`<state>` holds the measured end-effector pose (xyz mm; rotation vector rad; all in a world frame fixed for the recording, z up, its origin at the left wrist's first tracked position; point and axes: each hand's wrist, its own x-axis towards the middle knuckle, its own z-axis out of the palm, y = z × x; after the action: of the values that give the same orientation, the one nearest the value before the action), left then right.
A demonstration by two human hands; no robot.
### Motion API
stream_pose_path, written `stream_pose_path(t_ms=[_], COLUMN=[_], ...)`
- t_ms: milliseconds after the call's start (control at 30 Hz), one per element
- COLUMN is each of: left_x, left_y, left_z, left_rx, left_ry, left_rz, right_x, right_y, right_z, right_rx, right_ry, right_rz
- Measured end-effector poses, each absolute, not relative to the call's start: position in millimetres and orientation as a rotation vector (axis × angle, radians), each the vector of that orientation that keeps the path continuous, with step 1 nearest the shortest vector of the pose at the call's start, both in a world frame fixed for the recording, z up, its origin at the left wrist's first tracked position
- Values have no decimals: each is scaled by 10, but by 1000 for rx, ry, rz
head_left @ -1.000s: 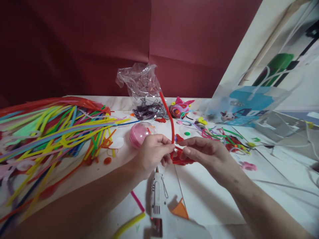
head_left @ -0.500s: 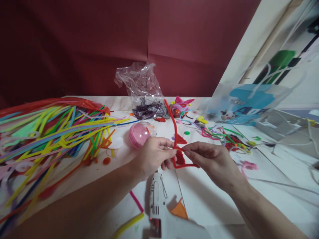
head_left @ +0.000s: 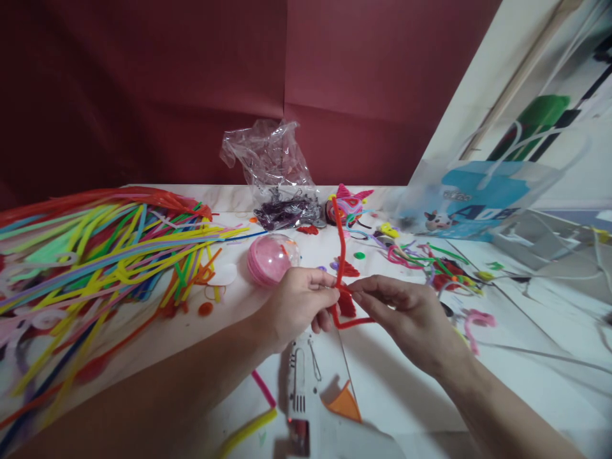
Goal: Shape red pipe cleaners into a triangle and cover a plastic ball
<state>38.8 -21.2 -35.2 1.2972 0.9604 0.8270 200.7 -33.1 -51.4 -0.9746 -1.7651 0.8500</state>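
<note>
- Here's the left hand (head_left: 303,303), thumb and forefinger pinched closed on a red fuzzy stem (head_left: 341,242), low on its upright part.
- And the right hand (head_left: 406,312) pinches a short red length at the same junction; its fingertips cover the end, so how the parts join is hard to make out.
- The stem is held between the hands above the middle of the white table (head_left: 392,395), bent at a corner below the fingers, its lower arm running out of sight behind the right hand.
- Just beyond, red ribbed pieces (head_left: 348,269), partly masked by stem and fingers.
- Below, a white glue gun (head_left: 299,376): nozzle hidden by the left hand, lower end murky.
- Left of centre, a smooth, round pink ball (head_left: 268,260) with a clear, shiny side; behind it, a crinkled clear bag (head_left: 275,156) holding dark, tangled strands, too blurred to separate.
- Far left, a heap of fuzzy coloured stems (head_left: 119,255), cut off by the frame edge.
</note>
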Motion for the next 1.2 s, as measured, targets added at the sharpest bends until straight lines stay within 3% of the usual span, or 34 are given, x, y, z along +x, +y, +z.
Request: stream_pose_path(t_ms=[433,700,833,967,1200], left_x=[386,384,369,353,337], left_y=[-192,-177,-136,-98,-117], left_z=[-382,-368,-363,-384,-375], left_rx=[1195,1188,1119,1071,1045], left_ry=[943,1022,1080,1100,1069], left_rz=[845,853,1000,1115,1150], right_x=[2020,2032,2156,2220,2106], right_y=[-370,-328,-123,56,89], right_z=[-497,-511,-627,-766,-806], right_rx=[-944,-975,-1223,-1616,-1882], right_ry=[-1916,-1824,-1718,-2048,-2264], right_rz=[656,827,780,565,421])
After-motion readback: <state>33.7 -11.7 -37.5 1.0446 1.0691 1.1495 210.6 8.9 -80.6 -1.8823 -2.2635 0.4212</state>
